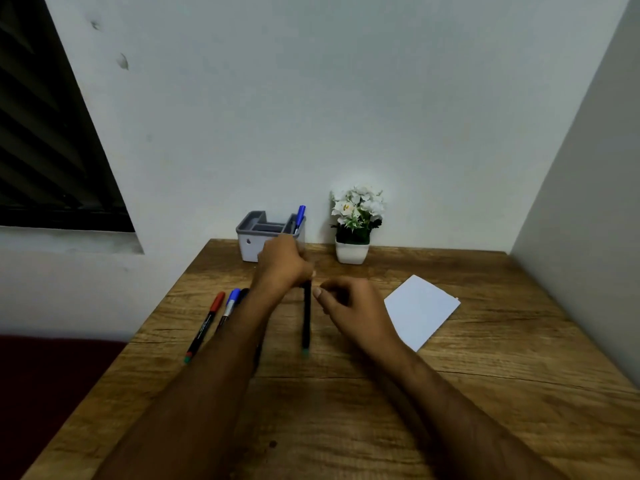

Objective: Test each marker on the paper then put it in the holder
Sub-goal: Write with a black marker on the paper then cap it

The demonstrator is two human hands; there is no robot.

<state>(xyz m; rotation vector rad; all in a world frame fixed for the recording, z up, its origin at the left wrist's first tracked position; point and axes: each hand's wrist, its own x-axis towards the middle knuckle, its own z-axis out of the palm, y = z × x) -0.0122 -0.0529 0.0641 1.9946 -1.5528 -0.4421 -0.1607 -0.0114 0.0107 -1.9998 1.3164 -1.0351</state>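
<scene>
Both my forearms reach in over the tabletop [346, 427]. Left hand [282, 263] is closed around the top end of a dark marker [306, 320], which hangs roughly upright with its greenish end low, near the wood; can't tell if it touches. Right hand [349, 306] sits just beside the marker, fingers loosely curled, holding nothing that I can see, thumb pointed toward the barrel. Looks like I'm about to pull the cap or pass it over. Paper [420, 311] lies to the right of that hand, blank as far as I can see. Left of my arm: red marker [206, 325], blue marker [230, 304], and another dark one mostly hidden under my forearm. Further back against the wall, the holder [251, 245] with one blue pen [300, 218] already in its right slot, and a flower pot [351, 252] just to its right. Risks: cap end is hidden in my fist, so a loose pull could drop the marker and mark the wood; my left forearm could roll the waiting markers off the edge.
</scene>
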